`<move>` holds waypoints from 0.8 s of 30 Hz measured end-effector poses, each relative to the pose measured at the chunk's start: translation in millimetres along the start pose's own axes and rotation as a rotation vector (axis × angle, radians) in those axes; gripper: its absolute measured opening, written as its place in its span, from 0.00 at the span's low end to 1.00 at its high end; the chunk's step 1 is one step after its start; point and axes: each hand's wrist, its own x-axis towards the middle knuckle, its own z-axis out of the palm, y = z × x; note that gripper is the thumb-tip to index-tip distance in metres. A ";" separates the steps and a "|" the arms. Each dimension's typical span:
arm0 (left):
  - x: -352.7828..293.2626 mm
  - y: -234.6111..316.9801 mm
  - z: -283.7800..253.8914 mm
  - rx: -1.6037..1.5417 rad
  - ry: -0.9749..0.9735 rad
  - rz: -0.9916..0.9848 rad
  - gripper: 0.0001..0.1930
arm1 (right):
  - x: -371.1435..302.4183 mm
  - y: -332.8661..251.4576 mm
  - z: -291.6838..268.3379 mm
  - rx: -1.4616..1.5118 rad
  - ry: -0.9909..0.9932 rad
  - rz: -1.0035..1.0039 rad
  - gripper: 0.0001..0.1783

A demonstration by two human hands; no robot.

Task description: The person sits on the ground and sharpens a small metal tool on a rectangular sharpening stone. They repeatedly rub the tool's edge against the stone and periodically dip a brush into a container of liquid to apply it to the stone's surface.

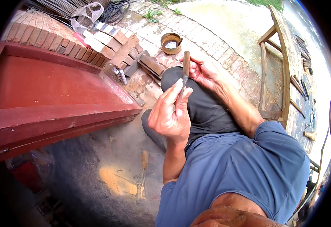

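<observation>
A chisel [186, 65] with a brown wooden handle is held upright above my dark-trousered knee. My left hand [169, 113] pinches its narrow metal blade between thumb and fingers. Behind the handle, the fingers of my right hand [206, 73] are bent against the wood, though their tips are partly hidden. Just beyond the knee stands a round brown tin [171, 43] with something pale inside. Left of the knee lies a dark rectangular block [151, 65].
A red wooden panel with raised edges [59, 90] fills the left side. Stacked bricks [124, 50] stand behind it. On the right, a wooden workbench [286, 64] carries several hand tools. A tool with a wooden handle [145, 160] lies on the floor by a sunlit patch.
</observation>
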 end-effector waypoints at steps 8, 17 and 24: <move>-2.2 -3.0 4.3 0.018 -0.028 0.026 0.09 | 1.3 -4.0 -1.7 -0.007 -0.020 0.012 0.21; 9.0 -70.4 -67.4 -0.489 0.249 -0.419 0.16 | -59.7 11.7 17.8 -1.355 0.290 -1.200 0.13; -13.9 -90.5 -107.8 -0.656 0.309 -0.553 0.13 | -120.7 15.8 37.7 -1.748 -0.048 -1.345 0.17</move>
